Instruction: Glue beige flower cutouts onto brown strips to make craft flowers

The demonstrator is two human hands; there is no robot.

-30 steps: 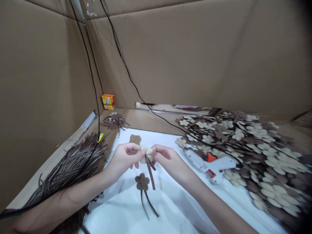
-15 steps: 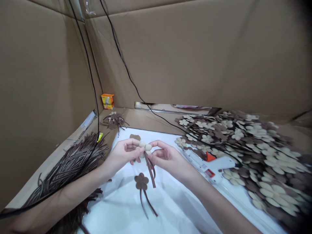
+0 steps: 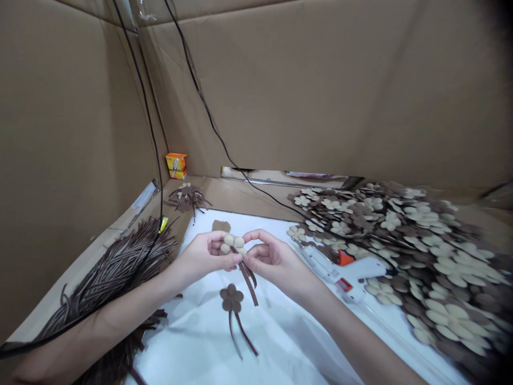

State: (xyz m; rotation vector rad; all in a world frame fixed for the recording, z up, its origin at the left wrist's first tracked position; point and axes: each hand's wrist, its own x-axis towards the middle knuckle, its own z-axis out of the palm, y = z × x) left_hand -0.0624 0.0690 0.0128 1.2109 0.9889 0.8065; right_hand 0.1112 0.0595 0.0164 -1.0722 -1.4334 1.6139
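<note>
Left fingers (image 3: 214, 241), right fingers (image 3: 256, 236) gripping felt flower (image 3: 233, 244) between them (brown ribbon (image 3: 247, 280) dangling below)

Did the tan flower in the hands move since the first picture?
Yes. The tan felt flower has moved a little upward in the view, farther from the dark brown felt flower lying on the white sheet.

Left hand (image 3: 196, 260) and right hand (image 3: 272, 262) raised just above the white cloth (image 3: 192, 342), palms turned inward, thumbs and fingertips pinched, the two nearly meeting. Left forearm (image 3: 100, 326) and right forearm (image 3: 352, 331) angled in from opposite lower corners, wrists gently bent.
</note>
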